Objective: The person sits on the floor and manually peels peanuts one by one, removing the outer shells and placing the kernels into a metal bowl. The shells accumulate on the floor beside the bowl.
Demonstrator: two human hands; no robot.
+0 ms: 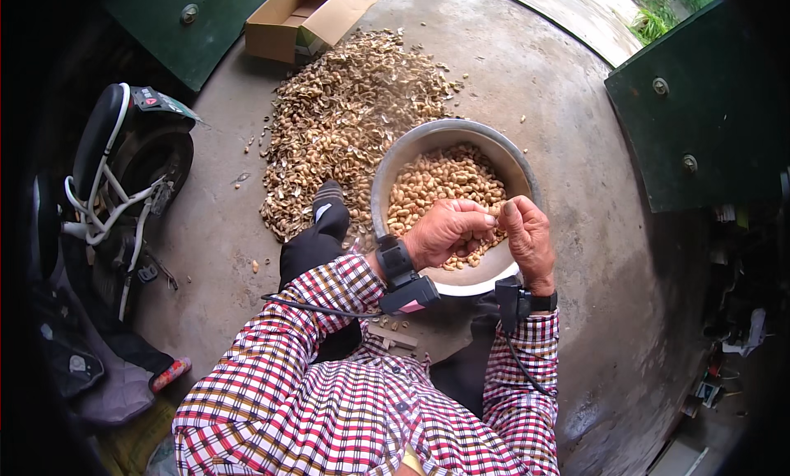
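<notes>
A wide metal basin (460, 285) stands in front of me, with many unshelled peanuts (441, 180) heaped in it. Over its near right part, my left hand (449, 230) and my right hand (528, 238) meet at the fingertips. Thumbs and forefingers of both pinch a small peanut, mostly hidden by the fingers. Each wrist carries a strapped black device with a cable. Left of the basin a broad pile of peanut shells (345, 112) covers the concrete floor, reaching up to the basin's rim.
An opened cardboard box (333, 19) sits behind the shell pile. My dark-socked foot (329, 195) rests at the pile's near edge. A white-framed bicycle or scooter (123, 192) is on the left. Dark green doors (691, 118) flank a doorway.
</notes>
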